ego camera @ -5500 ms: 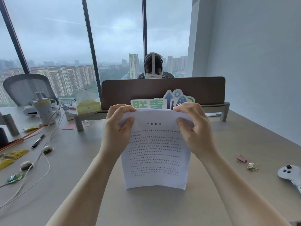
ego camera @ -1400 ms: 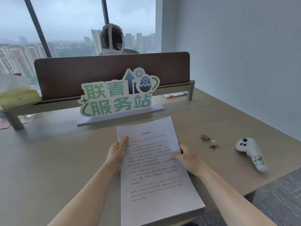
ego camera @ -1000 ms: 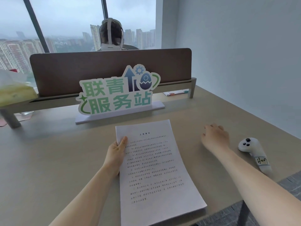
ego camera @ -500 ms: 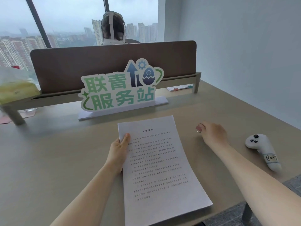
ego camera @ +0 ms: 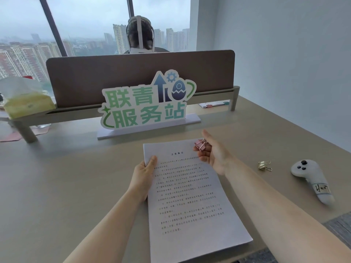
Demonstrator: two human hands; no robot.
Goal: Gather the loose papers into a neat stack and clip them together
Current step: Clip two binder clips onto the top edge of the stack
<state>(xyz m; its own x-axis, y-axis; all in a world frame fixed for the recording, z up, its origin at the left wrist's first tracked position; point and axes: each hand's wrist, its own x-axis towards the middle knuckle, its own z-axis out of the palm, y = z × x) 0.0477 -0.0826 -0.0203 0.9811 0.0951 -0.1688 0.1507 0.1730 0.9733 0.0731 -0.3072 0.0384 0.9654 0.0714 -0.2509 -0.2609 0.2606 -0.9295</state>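
Note:
A squared stack of printed white papers lies flat on the desk in front of me, its near end past the desk edge. My left hand grips the stack's left edge near the top, thumb on the top sheet. My right hand hovers over the stack's top right corner, palm turned up, with a pink binder clip pinched in its fingertips. A gold binder clip lies on the desk to the right.
A green-lettered sign stands just behind the papers, before a brown divider. A white controller lies at the right near the desk edge. A tissue pack sits far left. A person sits beyond the divider.
My right hand left the papers, reached right to the clips, picked up the pink one and brought it back over the stack's top right corner. My left hand kept its hold.

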